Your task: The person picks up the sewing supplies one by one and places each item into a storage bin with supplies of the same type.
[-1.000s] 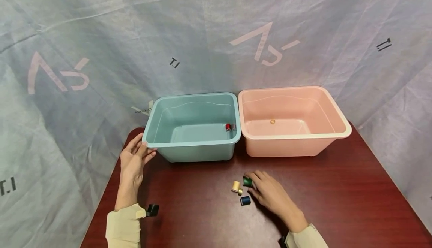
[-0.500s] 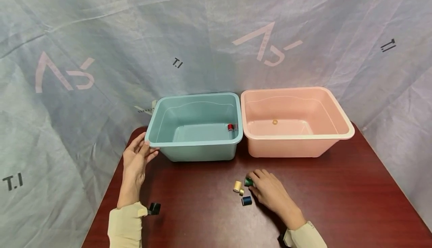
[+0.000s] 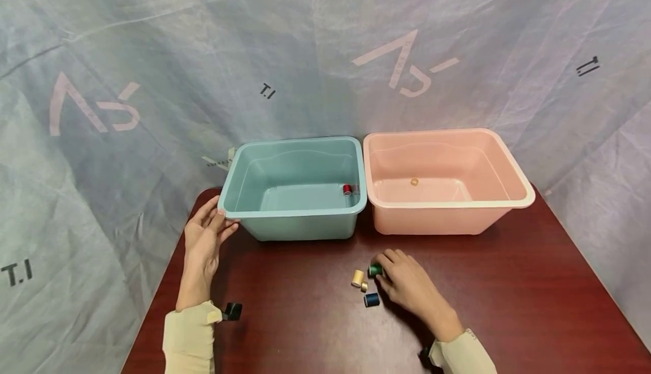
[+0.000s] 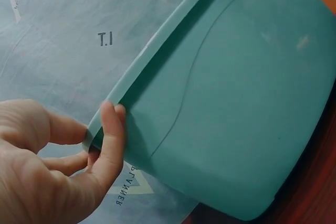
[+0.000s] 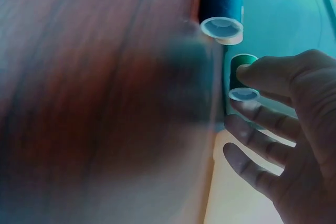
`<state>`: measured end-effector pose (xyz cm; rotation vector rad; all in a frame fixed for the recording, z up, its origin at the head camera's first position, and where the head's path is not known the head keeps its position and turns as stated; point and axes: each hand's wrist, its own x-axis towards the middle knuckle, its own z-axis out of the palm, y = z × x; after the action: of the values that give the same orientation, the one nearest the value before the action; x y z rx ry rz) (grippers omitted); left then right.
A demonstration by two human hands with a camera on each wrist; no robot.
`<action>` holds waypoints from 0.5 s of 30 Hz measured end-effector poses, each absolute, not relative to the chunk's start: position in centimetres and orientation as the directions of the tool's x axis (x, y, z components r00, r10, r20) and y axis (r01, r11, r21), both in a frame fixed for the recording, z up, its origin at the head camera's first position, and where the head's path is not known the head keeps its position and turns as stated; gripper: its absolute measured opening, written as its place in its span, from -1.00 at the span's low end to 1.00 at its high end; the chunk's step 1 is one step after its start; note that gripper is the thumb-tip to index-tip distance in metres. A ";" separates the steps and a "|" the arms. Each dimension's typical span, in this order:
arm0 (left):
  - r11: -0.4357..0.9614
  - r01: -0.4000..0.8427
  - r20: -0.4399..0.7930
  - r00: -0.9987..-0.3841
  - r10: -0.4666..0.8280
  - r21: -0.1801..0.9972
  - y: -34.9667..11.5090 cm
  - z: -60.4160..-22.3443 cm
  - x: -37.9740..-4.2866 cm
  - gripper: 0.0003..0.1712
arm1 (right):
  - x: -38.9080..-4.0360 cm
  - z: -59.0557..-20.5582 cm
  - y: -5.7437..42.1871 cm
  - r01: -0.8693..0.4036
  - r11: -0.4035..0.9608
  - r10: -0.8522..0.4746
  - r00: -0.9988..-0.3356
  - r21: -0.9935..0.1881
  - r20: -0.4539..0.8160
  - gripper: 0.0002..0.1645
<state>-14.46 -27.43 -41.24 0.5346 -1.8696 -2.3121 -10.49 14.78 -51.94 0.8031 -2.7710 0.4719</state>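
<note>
My left hand (image 3: 202, 247) grips the near left corner of the teal plastic tub (image 3: 300, 228), thumb and fingers on either side of its rim (image 4: 149, 56). At the table's middle, my right hand (image 3: 407, 281) pinches a green thread spool (image 3: 375, 270). In the right wrist view the thumb presses on the spool's green thread (image 5: 237, 83) while the other fingers spread below. Beside it lie a yellow thread spool (image 3: 357, 278), a small gold spool (image 3: 364, 286) and a dark blue spool (image 3: 372, 299).
A pink plastic tub (image 3: 432, 220) stands right of the teal one, with a small yellowish spool (image 3: 414, 182) inside. A red spool (image 3: 347, 190) lies in the teal tub near its right wall. A grey cloth backdrop (image 3: 305, 52) hangs behind the dark red table (image 3: 295, 317).
The right hand's fingers have closed in around the green spool, which has turned slightly. The left hand keeps its hold on the teal tub's rim. The head view has shifted a little.
</note>
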 end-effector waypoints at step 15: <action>-0.356 -0.094 -0.222 -0.914 -0.338 0.930 -27.1 -41.2 -14.7 -0.40 | -11.1 -49.8 14.0 -0.582 0.745 -0.476 -0.806 -0.325 0.353 -0.65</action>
<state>-14.72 -27.06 -41.20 0.5763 -1.6851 -2.4004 -11.13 13.97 -49.79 0.8332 -2.6986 0.6230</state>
